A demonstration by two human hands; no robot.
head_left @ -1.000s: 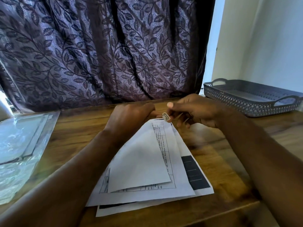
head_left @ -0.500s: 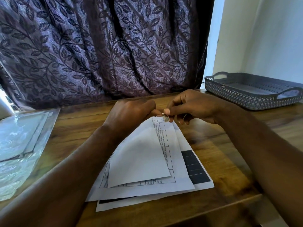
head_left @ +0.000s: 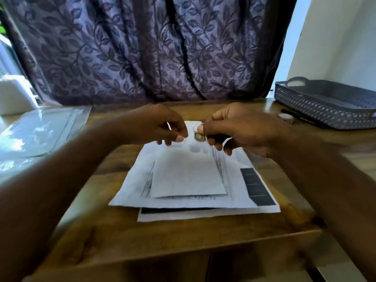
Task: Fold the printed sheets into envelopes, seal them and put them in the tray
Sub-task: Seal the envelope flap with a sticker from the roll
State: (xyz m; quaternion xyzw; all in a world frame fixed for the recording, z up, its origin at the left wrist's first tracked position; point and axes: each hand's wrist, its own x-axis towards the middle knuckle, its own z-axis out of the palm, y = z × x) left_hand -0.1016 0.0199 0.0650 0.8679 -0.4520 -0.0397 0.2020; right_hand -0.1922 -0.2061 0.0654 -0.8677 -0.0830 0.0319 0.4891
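A folded white sheet [head_left: 187,174] lies on a stack of printed sheets [head_left: 262,208] in the middle of the wooden table [head_left: 162,237]. Above the stack's far edge, my right hand [head_left: 244,129] pinches a small round-patterned sticker [head_left: 198,136] between thumb and forefinger. My left hand [head_left: 160,125] hovers just left of it, a small gap apart, its fingertips pinched on a thin white sliver of paper [head_left: 168,125]. The grey perforated tray [head_left: 325,106] with handles stands at the far right, and nothing shows inside it.
A clear plastic sleeve [head_left: 40,135] lies at the left of the table beside a white object [head_left: 14,96]. A small round item [head_left: 285,117] and a black pen [head_left: 301,117] lie in front of the tray. A purple leaf-patterned curtain [head_left: 142,47] hangs behind.
My hands have come apart: the right keeps the sticker, the left has drawn away to the left. The camera view has shifted, so the stack now appears squarer.
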